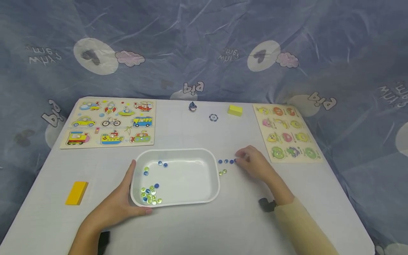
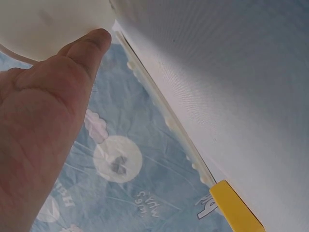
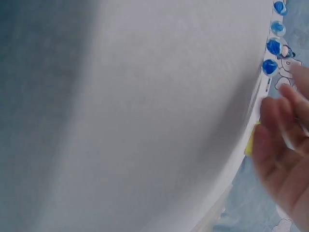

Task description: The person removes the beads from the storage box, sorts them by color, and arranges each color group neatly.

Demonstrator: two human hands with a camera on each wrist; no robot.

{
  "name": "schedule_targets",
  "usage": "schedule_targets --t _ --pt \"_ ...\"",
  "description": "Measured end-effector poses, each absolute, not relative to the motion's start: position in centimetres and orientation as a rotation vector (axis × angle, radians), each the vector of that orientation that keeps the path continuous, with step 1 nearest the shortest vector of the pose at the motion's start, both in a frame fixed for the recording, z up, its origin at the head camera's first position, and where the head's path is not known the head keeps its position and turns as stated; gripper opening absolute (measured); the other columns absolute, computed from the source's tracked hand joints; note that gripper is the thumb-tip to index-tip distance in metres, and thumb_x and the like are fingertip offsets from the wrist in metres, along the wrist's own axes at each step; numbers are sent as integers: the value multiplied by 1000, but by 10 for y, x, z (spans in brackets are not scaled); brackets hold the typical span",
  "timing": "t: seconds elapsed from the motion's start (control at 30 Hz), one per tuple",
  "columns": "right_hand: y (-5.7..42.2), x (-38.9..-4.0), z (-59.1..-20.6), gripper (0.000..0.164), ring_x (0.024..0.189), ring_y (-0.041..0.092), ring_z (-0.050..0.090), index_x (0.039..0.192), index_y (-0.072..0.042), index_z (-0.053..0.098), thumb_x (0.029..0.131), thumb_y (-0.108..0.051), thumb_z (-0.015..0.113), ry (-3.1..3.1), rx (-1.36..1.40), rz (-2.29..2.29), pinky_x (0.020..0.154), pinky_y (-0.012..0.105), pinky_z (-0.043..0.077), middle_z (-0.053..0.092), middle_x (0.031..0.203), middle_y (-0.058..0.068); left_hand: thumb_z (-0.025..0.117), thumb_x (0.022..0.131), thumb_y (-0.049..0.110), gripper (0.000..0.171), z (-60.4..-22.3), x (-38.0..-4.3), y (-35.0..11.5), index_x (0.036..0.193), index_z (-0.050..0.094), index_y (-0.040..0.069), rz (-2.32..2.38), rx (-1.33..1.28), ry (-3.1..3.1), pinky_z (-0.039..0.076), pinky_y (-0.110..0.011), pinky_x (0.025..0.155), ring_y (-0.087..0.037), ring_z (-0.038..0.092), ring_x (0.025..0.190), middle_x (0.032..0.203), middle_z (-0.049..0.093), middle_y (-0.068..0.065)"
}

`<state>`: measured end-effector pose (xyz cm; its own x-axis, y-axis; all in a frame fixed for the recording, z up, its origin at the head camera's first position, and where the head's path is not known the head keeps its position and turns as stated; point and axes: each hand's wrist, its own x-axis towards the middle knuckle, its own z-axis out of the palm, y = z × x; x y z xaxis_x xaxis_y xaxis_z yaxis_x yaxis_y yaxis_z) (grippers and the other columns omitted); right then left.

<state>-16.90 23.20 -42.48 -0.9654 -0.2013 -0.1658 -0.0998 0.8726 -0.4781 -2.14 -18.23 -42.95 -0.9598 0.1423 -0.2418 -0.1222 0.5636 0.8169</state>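
A white tray (image 1: 178,204) holds several green and blue glass marbles (image 1: 149,196), mostly gathered in its near left corner. My left hand (image 1: 116,203) lies spread around that corner, its fingers along the left wall and its thumb at the near wall. In the left wrist view, the straight fingers (image 2: 82,55) touch the tray's side. Right of the tray, several blue marbles (image 1: 226,161) form a row, with two green marbles (image 1: 222,172) nearer me. My right hand (image 1: 253,163) is at the row's right end. The right wrist view shows its loosely bent fingers apart from the last blue marble (image 3: 270,67), with nothing seen in them.
A vehicle puzzle board (image 1: 127,129) lies at the back left, a fruit and vegetable one (image 1: 285,132) at the right. An orange block (image 1: 77,193) lies left. Along the back are a small penguin-like figure (image 1: 192,106), a poker chip (image 1: 213,117) and a yellow block (image 1: 235,110).
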Motion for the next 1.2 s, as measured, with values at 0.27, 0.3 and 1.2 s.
schedule_targets --t 0.27,0.3,1.2 --pt "192 -144 -396 33 82 8 54 120 -20 62 88 -28 67 2974 -571 -988 71 25 53 60 104 -4 88 52 51 145 -428 -22 -182 147 -21 33 1343 12 2521 15 -67 110 -38 6 146 160 -9 -3" --pt "183 -140 -392 33 80 7 54 119 -20 63 87 -27 68 2966 -645 -1029 70 24 53 60 103 -3 88 52 51 146 -428 -22 -182 148 -21 33 1342 11 2521 15 -67 110 -37 5 146 160 -9 -3" --pt "20 -99 -421 25 83 -3 53 108 -32 69 83 -35 71 2445 -1255 -449 76 14 46 61 90 -19 88 54 49 140 -435 -20 -182 146 -19 41 1367 58 2542 19 -65 110 -36 10 146 161 -7 -1"
